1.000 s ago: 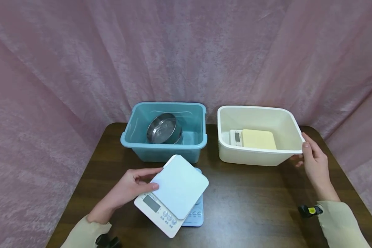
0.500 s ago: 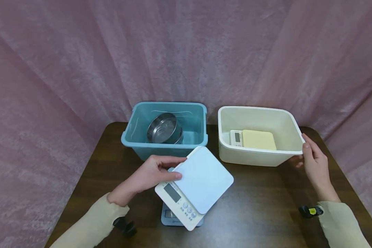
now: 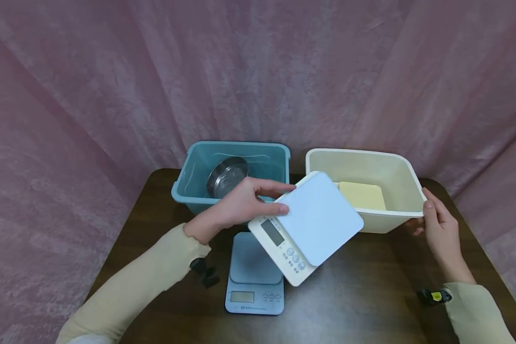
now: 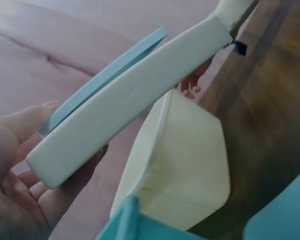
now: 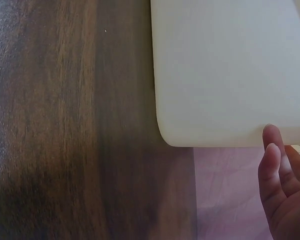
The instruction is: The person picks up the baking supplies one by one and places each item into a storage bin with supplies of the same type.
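My left hand (image 3: 241,204) pinches a white kitchen scale (image 3: 320,220) by its left edge, thumb on top and fingers beneath. The scale is tilted, above the table and partly in front of the cream bin (image 3: 380,223). In the left wrist view the scale (image 4: 125,105) shows edge-on. My right hand (image 3: 442,234) grips the bin's right rim; the right wrist view shows its fingers at the bin's wall (image 5: 225,75). Inside the bin lies a scale with a yellow platform (image 3: 363,197), its display end hidden by the white scale. A light-blue kitchen scale (image 3: 255,263) rests on the table.
A teal bin (image 3: 181,195) stands at the back left, with a round metal pan (image 3: 227,173) inside, partly hidden by my left hand. The brown wooden table (image 3: 370,286) ends before a pink curtain (image 3: 258,71).
My left hand has carried the white scale rightward and up, from over the light-blue scale to the front of the cream bin. The light-blue scale is now uncovered. My right hand stays on the rim.
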The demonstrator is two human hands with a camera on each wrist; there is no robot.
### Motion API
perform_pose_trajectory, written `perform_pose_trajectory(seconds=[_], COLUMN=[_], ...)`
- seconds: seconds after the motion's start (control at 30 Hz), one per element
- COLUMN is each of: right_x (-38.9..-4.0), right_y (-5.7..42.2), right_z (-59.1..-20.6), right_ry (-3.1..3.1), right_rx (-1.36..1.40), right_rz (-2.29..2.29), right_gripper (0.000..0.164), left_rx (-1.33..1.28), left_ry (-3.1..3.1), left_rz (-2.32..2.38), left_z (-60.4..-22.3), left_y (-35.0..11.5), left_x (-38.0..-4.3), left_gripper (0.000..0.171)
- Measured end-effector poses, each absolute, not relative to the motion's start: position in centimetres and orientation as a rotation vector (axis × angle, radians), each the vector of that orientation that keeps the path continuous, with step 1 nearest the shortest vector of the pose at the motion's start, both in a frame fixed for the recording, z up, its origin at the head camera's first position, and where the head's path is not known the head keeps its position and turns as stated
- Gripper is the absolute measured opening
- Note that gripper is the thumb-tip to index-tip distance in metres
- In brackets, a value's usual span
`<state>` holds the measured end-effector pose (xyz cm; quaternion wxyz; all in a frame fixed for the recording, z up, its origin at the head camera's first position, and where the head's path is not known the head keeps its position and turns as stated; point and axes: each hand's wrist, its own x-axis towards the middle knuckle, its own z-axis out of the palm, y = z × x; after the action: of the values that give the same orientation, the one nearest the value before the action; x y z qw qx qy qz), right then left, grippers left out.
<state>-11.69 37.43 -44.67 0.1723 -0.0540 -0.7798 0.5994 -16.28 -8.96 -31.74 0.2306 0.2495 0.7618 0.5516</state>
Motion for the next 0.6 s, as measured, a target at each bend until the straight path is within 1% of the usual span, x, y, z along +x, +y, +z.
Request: perform_pose_trajectory(seconds=[0.13,0.33,0.6], right_x=[-11.6,-11.7,-11.7], right_y=[37.3,37.8,37.6], right_z=[-44.4,-45.0,-45.1], right_ry=[-2.205,-2.283,-2.323], right_rx=[-0.143,-0.214,-0.286], right_rz=[1.714,1.575,1.464], right_gripper=[0.046,0.047,0.046], left_rx=[0.7,0.669,0.681], left_ry=[2.091,2.121,2.208], left_rz=[1.516,1.528,1.51], left_z=[-30.7,-29.8,-29.5], left_y=[-7.5,-5.0,-1.9], left_x=[-18.7,-22.2,-25.1], left_gripper=[0.051,0.05,0.049])
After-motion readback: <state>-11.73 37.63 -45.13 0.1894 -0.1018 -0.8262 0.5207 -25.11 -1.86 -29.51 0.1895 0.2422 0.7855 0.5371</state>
